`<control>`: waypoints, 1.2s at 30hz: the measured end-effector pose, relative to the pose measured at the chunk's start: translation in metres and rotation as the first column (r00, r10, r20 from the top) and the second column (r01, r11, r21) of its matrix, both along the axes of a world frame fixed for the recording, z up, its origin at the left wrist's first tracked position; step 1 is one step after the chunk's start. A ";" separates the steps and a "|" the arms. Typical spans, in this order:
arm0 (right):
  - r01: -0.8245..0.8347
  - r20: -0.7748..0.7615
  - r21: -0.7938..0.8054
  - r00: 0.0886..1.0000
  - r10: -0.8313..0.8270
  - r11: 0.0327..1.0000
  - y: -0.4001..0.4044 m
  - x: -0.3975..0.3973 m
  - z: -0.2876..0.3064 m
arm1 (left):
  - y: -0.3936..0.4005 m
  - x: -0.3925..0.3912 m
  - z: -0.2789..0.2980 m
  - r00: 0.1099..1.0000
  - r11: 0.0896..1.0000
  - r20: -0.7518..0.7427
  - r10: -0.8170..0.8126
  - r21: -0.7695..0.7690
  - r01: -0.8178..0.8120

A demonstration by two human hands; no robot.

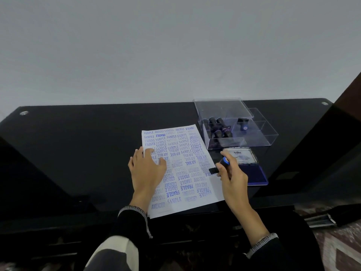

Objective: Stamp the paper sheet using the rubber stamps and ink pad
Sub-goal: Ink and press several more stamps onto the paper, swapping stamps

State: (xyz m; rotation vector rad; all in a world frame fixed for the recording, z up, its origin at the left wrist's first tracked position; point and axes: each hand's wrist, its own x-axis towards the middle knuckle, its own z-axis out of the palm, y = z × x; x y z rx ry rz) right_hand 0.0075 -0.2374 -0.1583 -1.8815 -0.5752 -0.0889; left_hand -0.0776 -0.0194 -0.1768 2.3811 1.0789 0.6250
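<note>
While the left hand (147, 169) lies flat with fingers spread on the left part of the paper sheet (181, 171), pressing it onto the black glass table (78, 143), the sheet itself sits slightly turned near the table's front edge and is crowded with blue imprints reading SAMPLE, FRAGILE, AIR MAIL, AMENDED and FAX OUT. At the sheet's right edge the right hand (232, 178) grips a rubber stamp (219, 165) with a black body and blue cap, held tilted, its rectangular base at the paper's margin. Just right of that hand lies the open ink pad (259, 174), its lid raised behind the purple pad. Behind the ink pad stands a clear plastic box (254, 137) holding more black-handled stamps (217, 127), its transparent lid open.
</note>
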 end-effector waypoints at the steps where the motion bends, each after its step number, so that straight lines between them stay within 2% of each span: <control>1: -0.004 0.033 -0.024 0.999 0.005 1.000 -0.001 -0.001 -0.002 | 0.000 0.000 0.000 1.000 1.000 0.000 0.001 0.000 -0.001; 5: -0.021 0.136 -0.096 0.990 0.034 0.995 -0.001 -0.004 -0.002 | 0.000 -0.001 -0.001 1.000 1.000 0.001 0.002 0.003 -0.002; 9: -0.029 0.161 -0.140 0.986 0.052 0.990 -0.002 -0.005 -0.003 | 0.000 0.000 -0.002 1.000 1.000 0.008 0.001 0.007 -0.001; 36: -0.060 0.152 -0.213 0.984 0.094 0.975 0.001 -0.006 -0.008 | 0.000 0.000 -0.001 1.000 1.000 0.005 0.004 0.004 -0.004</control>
